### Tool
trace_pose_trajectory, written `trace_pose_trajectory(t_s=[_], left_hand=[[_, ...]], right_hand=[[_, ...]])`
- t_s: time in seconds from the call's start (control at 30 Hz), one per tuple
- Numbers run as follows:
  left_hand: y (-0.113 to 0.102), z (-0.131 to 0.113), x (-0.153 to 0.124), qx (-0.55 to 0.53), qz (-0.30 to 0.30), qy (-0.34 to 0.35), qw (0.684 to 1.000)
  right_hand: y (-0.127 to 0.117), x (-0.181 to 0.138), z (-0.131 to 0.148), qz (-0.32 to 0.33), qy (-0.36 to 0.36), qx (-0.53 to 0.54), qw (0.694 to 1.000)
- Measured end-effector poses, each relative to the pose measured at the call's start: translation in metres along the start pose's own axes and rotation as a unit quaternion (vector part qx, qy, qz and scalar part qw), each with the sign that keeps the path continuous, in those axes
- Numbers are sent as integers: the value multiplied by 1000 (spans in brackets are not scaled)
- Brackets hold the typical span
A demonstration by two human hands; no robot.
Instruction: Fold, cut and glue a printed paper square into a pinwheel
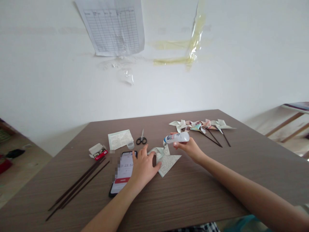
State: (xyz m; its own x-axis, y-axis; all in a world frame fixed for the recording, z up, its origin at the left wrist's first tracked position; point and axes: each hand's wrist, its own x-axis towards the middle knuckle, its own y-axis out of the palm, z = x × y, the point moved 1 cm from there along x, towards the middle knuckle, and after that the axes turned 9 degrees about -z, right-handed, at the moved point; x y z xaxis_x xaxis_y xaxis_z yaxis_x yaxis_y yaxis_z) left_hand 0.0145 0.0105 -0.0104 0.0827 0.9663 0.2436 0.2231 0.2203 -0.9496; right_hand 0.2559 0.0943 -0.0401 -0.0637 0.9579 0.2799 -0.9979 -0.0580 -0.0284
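Note:
A printed-paper pinwheel (169, 163) lies partly folded on the table between my hands. My right hand (188, 148) is wrapped round a clear glue bottle (178, 138), tilted on its side with its blue tip at the pinwheel's upper part. Fingers spread, my left hand (144, 166) rests at the pinwheel's left edge and holds nothing firmly. Under and beside that hand lies a phone (124, 167) showing a running timer. Whether glue is coming out is too small to tell.
Finished pinwheels (205, 125) on dark sticks lie at the back right. Scissors (141, 138), a stack of paper (120, 139), a small red-and-white box (98, 151) and several brown sticks (77, 183) are on the left. Behind the brown table (205, 199) stands a white wall.

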Motion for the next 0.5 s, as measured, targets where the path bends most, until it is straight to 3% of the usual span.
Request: trace_pose_trajectory(t_s=[0.17,0.33,0.5], left_hand=[[2,-4,0,4,-8,3,1000],[4,-8,1,18,10,-3,1000],[6,-7,1,14,3,-1,1000]], right_hand=[[7,-3,-9,9,-31,-111,993],[8,-2,-14,-37,-115,-260,958],[15,-1,-15,-11,-157,-285,946]])
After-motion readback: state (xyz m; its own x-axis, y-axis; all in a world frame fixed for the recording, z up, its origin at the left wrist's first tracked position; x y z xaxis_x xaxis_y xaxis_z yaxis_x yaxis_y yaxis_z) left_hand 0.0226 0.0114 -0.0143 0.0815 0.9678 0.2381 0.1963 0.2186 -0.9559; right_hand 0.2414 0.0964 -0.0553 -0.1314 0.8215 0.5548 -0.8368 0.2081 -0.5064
